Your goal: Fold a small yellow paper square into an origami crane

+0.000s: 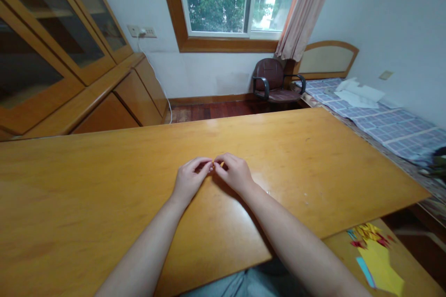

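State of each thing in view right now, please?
Left hand: pinching
Right hand: pinching
Small yellow piece: held between both hands
Cabinet glass doors: shut
Curtain: drawn aside
Plug: in the wall socket
Office chair: upright
Yellow paper: lying flat

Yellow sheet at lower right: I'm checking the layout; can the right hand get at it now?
Probably yes: the yellow sheet lies on the person's right, its middle uncovered. The right hand seems to pinch a small yellow piece with the left hand, though, so its grip may need freeing first.
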The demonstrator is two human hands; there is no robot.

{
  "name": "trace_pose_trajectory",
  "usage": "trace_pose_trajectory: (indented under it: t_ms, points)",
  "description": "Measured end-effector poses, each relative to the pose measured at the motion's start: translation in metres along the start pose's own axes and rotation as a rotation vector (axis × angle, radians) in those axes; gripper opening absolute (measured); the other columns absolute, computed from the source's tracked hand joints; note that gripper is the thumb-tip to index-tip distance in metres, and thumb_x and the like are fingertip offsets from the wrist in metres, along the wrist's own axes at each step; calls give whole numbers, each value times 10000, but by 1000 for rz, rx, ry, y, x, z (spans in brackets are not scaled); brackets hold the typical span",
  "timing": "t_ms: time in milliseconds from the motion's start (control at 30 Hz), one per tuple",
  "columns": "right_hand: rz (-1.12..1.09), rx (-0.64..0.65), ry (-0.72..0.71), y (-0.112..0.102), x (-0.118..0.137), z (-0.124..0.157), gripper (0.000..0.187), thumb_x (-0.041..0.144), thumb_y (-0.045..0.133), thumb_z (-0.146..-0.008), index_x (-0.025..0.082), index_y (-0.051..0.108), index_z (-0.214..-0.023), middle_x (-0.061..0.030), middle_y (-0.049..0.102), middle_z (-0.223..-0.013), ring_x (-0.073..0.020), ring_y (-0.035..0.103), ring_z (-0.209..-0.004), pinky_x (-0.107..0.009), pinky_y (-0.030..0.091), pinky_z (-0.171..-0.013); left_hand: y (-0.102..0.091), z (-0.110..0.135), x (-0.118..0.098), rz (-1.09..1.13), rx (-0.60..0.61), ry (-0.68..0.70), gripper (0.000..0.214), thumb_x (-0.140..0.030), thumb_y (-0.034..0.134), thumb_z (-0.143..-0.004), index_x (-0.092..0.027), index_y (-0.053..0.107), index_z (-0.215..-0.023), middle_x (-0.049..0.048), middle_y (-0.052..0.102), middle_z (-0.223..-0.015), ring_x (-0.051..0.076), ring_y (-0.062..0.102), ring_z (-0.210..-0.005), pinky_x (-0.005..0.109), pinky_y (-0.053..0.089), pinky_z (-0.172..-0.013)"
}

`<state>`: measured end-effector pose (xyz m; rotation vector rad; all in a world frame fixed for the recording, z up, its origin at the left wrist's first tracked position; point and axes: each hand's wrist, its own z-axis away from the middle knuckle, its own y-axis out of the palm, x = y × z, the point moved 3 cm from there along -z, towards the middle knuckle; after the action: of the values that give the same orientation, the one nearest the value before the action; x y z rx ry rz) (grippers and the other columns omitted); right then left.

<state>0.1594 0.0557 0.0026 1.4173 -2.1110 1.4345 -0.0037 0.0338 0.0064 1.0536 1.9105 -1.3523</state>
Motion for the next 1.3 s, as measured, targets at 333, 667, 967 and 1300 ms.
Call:
trace_pose_trajectory:
  t_ms: [333, 667, 967, 1300]
  points:
    - [-3, 16, 23, 2, -2, 1, 120, 280, 581, -893, 234, 692, -888, -26, 732, -853, -138, 643, -719, -240, 470, -691, 0, 0, 3, -30, 13, 35, 190, -361, 593, -881, -214, 713, -881, 31, 753, -870, 176, 699, -785, 280, 533, -767]
    - [-48, 5, 47, 0, -1, -1, 101, 244, 590, -874, 228, 689, -865, -24, 725, -841, -137, 634, -705, -241, 477, -681, -1, -1, 1, -43, 4, 6, 193, -363, 580, -879, -208, 695, -872, 33, 747, -850, 180, 694, -773, 284, 528, -755]
    - [11, 10, -23, -3, 3, -2, 116, 272, 578, -895, 223, 681, -870, -37, 703, -833, -143, 618, -727, -243, 461, -686, -2, -1, 1, -69, -10, 28, 191, -371, 596, -869, -216, 707, -863, 33, 753, -861, 187, 689, -785, 284, 522, -753]
    - [122, 29, -57, -5, 7, 0, 135, 297, 571, -911, 221, 683, -911, -42, 705, -867, -128, 615, -692, -231, 446, -660, -1, -1, -2, -140, -5, 91, 193, -363, 579, -878, -219, 707, -858, 39, 753, -860, 188, 689, -772, 286, 523, -748]
